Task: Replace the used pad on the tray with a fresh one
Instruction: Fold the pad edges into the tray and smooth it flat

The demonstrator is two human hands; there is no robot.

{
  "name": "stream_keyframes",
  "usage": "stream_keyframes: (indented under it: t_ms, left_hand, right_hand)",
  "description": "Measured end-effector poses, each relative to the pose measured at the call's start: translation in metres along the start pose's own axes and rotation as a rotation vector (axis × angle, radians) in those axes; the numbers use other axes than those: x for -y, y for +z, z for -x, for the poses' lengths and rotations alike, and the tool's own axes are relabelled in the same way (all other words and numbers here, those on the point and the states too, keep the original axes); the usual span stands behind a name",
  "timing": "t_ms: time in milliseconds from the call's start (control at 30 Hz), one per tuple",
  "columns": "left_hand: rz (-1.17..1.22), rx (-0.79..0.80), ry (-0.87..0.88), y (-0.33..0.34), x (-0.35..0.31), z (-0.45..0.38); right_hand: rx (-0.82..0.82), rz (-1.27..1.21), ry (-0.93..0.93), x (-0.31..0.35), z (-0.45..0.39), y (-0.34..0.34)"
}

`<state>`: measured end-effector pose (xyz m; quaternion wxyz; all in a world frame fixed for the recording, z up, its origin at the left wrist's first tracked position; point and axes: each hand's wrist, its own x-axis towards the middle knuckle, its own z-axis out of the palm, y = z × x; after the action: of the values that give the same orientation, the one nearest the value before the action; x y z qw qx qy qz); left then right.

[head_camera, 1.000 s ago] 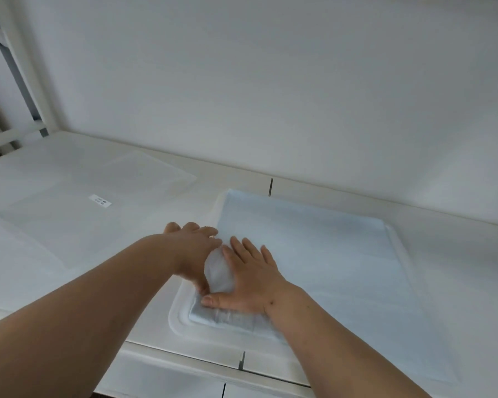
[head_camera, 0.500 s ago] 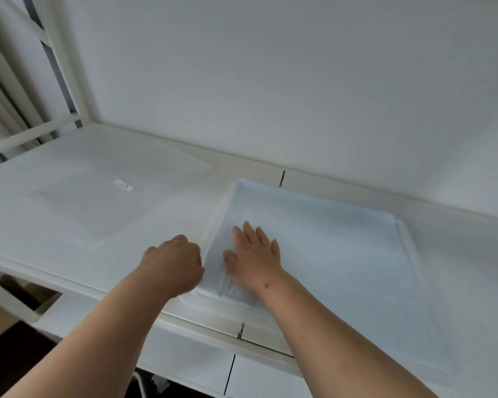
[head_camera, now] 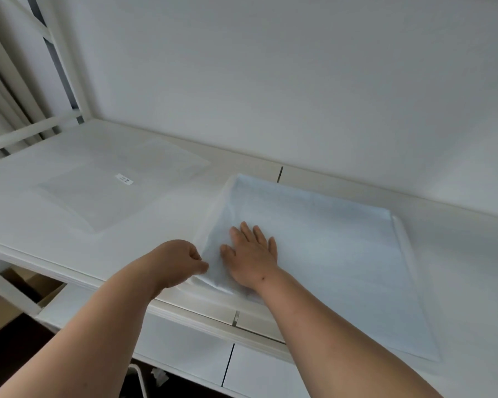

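Pad [head_camera: 328,239] corner now unfolded; tray [head_camera: 184,291] holds pad; right hand [head_camera: 252,255] flat.

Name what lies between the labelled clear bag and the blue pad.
Head view: only bare white tabletop separates the clear bag from the blue pad; nothing stands there.

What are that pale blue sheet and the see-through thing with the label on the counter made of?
The pale blue pad looks like soft, matte non-woven paper or fabric: it creases and lifts where the left hand pinches its edge. The clear bag seems to be thin, slightly glossy plastic film, since the white counter shows through it. Both are guesses from look alone.
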<state>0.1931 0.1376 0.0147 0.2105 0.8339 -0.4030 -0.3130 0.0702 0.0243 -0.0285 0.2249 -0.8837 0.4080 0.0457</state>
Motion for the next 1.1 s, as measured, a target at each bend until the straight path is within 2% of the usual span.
stream_keyframes:
  t_ms: [133, 267, 500, 833, 1100]
  left_hand:
    - [0.298, 0.001, 0.048, 0.001, 0.0, 0.008]
    - [0.393, -0.055, 0.085, 0.003, 0.001, 0.012]
    - [0.195, -0.064, 0.159, 0.008, 0.001, 0.014]
    - [0.194, -0.15, 0.035, 0.016, 0.008, 0.011]
    - [-0.152, -0.252, -0.01, 0.021, 0.008, 0.011]
  right_hand:
    - [-0.02, -0.035, 0.006, 0.0, 0.001, -0.003]
    - [-0.025, -0.005, -0.01, 0.0, 0.003, -0.004]
    - [-0.02, 0.043, -0.035, -0.005, 0.005, -0.001]
    - [-0.021, 0.099, -0.07, -0.013, 0.005, 0.001]
    - [-0.045, 0.157, -0.095, -0.016, 0.008, 0.007]
